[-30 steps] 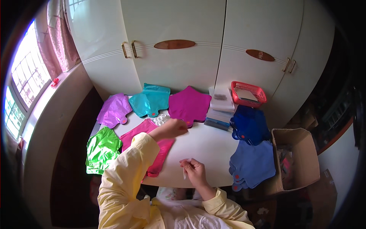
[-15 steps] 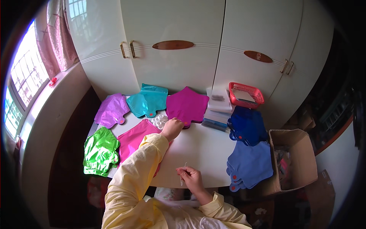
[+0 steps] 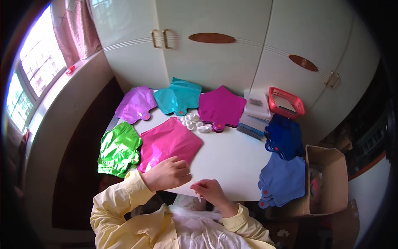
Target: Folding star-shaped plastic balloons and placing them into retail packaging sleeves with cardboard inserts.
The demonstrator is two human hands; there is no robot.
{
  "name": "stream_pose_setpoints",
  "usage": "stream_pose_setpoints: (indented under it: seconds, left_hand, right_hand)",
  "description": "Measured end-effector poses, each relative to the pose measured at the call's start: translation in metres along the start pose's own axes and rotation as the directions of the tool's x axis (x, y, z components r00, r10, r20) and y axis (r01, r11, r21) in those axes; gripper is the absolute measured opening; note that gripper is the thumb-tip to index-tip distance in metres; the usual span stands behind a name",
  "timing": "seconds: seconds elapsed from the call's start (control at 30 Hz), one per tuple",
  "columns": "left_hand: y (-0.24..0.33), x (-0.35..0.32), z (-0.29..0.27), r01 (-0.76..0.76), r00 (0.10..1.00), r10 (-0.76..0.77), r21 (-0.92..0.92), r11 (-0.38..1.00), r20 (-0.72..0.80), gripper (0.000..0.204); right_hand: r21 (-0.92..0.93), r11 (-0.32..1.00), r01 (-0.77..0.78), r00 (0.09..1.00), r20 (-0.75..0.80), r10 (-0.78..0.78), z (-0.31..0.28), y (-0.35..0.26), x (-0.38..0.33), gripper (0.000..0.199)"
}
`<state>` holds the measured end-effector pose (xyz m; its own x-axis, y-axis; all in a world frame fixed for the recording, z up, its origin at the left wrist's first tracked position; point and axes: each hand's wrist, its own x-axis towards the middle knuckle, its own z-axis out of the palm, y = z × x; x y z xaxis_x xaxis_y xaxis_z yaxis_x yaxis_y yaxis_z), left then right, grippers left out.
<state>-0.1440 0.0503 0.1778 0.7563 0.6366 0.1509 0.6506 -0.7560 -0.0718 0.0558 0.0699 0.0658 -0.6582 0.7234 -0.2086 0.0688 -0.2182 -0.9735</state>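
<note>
left hand (image 3: 166, 174) curled loosely, resting on the near edge of the pink foil balloon (image 3: 169, 143) on our white table (image 3: 232, 157) | right hand (image 3: 212, 191) pinching something tiny, can't tell what | green balloon (image 3: 118, 149) just left of the pink one

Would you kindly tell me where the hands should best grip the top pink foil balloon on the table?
Probably at the pink foil balloon near edge, coming from the person's side: it lies flat, that edge sits beside the left hand, and nothing covers it.
</note>
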Motion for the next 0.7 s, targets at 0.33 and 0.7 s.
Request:
stream_pose_setpoints:
  seconds: [0.33, 0.7]
  left_hand:
    - [0.032, -0.185, 0.028, 0.598, 0.686, -0.648, -0.765, 0.24, 0.333, 0.009]
    - [0.005, -0.456, 0.416, 0.318, -0.383, -0.905, -0.894, -0.315, 0.183, 0.02]
  right_hand:
    - [-0.113, 0.964, 0.241, 0.969, 0.077, -0.233, 0.026, 0.007, 0.013, 0.027]
    - [-0.697, 0.295, 0.654, 0.684, 0.377, -0.625, 0.111, -0.031, 0.086, 0.029]
